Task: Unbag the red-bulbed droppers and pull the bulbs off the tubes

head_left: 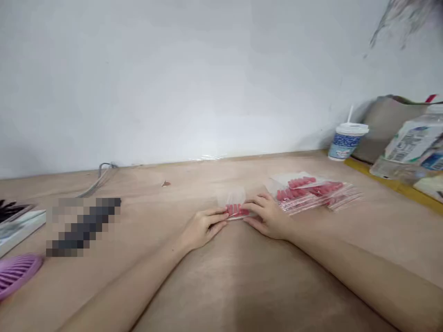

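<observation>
A small clear plastic bag [234, 211] with several red pieces inside lies flat on the table in front of me. My left hand [204, 227] has its thumb and fingers closed on the bag's left edge. On the opposite side, my right hand [267, 216] grips the right edge, with its fingers bent over the red pieces and hiding part of them. Just beyond my right hand is a loose pile of similar clear bags [308, 191], also holding red pieces. The exact kind of the red pieces is too blurred to tell.
At the back right stand a blue and white cup [347, 140] with a straw and a clear plastic bottle [411, 143]. A purple slatted object [19, 274] and a pixelated dark object [86, 228] lie at the left. A grey cable [98, 181] runs near the white wall [173, 83].
</observation>
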A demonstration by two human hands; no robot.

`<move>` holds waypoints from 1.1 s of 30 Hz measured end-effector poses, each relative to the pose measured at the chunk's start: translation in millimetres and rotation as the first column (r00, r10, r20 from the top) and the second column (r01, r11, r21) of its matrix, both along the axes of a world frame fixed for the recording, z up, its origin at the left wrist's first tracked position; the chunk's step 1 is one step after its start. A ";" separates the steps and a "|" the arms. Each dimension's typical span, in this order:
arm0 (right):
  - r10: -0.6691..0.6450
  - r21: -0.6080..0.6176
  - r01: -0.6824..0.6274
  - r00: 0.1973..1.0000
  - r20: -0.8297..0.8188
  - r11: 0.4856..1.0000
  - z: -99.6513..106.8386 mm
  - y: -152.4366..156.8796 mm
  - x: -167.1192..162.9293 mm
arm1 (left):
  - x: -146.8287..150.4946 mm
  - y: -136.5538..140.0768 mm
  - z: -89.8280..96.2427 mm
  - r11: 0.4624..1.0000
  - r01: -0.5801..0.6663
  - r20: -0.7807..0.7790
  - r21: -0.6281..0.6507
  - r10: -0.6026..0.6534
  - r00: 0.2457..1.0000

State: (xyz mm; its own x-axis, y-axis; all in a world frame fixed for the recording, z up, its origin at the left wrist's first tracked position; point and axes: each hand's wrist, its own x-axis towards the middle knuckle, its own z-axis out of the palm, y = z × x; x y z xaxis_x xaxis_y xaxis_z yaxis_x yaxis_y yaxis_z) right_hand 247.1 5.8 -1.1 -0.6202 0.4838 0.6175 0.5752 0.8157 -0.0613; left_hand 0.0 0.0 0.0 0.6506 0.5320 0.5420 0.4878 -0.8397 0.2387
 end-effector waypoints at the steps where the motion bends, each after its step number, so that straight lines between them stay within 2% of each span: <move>1: 0.006 -0.003 -0.006 1.000 0.002 1.000 -0.5 0.1 0.0 | 2.5 0.4 0.5 1.000 0.002 0.011 0.006 -0.002 1.000; 7: -0.007 0.000 0.007 1.000 -0.025 1.000 0.2 -0.9 -1.3 | 12.8 0.7 5.7 0.998 0.010 0.052 -0.054 -0.007 0.999; 12: -0.051 0.056 0.053 0.998 -0.038 0.997 1.5 -3.5 -4.9 | 12.6 -2.4 9.4 0.992 -0.019 0.088 -0.124 0.030 0.996; 19: -0.028 0.065 0.031 0.998 -0.050 0.997 2.7 -9.6 -11.6 | 17.8 -5.7 8.1 0.993 0.006 0.103 -0.121 0.006 0.995; 25: -0.023 0.032 0.026 0.997 -0.079 0.999 3.2 -11.2 -15.6 | 21.9 -4.7 9.6 0.982 -0.032 0.084 -0.188 0.048 0.995; 30: 0.009 0.085 -0.007 1.000 -0.022 0.996 5.5 -13.0 -14.5 | 22.8 -4.4 9.8 0.972 -0.054 0.111 -0.229 0.082 0.990; 33: 0.015 0.091 -0.011 0.999 -0.044 0.996 5.4 -12.7 -14.4 | 23.6 -5.6 8.9 0.974 -0.080 0.116 -0.213 0.107 0.987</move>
State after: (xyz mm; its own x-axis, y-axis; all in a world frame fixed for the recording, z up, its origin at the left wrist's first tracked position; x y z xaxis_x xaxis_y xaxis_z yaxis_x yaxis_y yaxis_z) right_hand 232.6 -6.9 4.3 -0.5971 0.4170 0.6852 0.5633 0.8262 -0.0119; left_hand 23.6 -5.6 8.9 0.5260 0.6967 0.4878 0.5168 -0.7173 0.4673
